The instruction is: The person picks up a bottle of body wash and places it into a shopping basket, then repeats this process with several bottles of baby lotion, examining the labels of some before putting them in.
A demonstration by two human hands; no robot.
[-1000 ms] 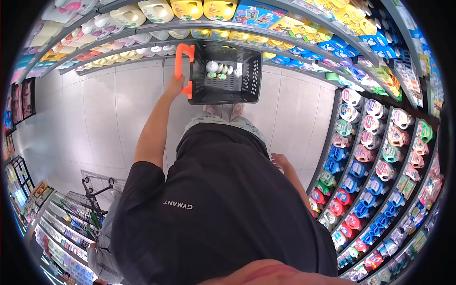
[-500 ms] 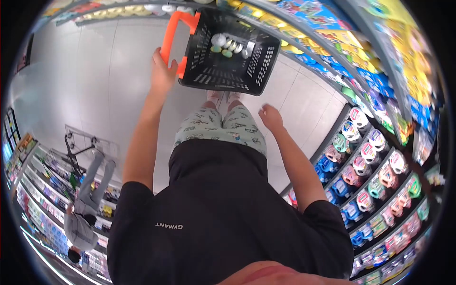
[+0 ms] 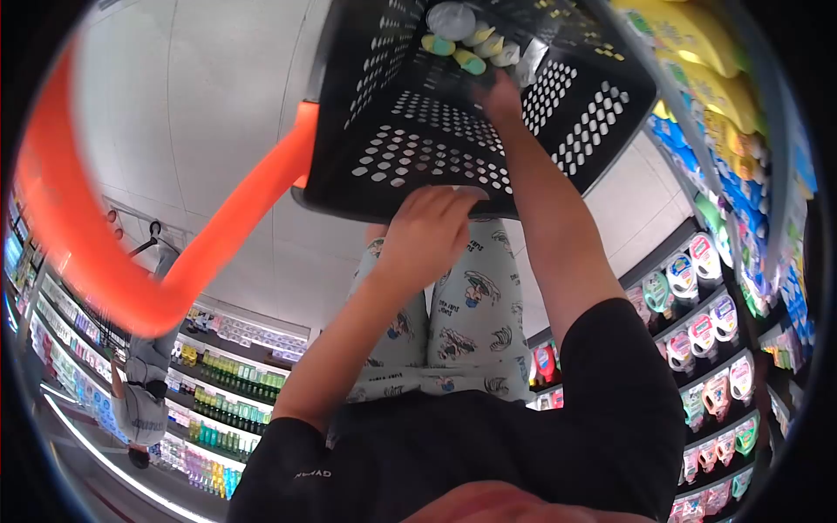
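A black basket (image 3: 418, 161) with an orange handle (image 3: 231, 231) fills the top middle. My left hand (image 3: 427, 228) is closed over its near rim, with fingers bent and pressed together. Deep inside the basket, my right hand (image 3: 501, 98) reaches toward the items; its fingers are blurred and partly hidden. Near it lie a round whitish item (image 3: 451, 21), several small yellow-green and pale items (image 3: 469, 61) and a shiny clear-looking pack (image 3: 531, 61). Whether the right hand touches any of them cannot be made out.
Shelves of bottles (image 3: 702, 331) stand at the right, with yellow and blue packs (image 3: 715, 96) above them. Shelves with green bottles (image 3: 231, 375) are at lower left, where another person (image 3: 139, 401) stands near a cart. Pale floor tiles (image 3: 218, 105) lie beyond the handle.
The basket is now much closer and larger in view. My left hand has gone from the orange handle to the near rim, and the handle hangs left. My right hand has entered the basket.
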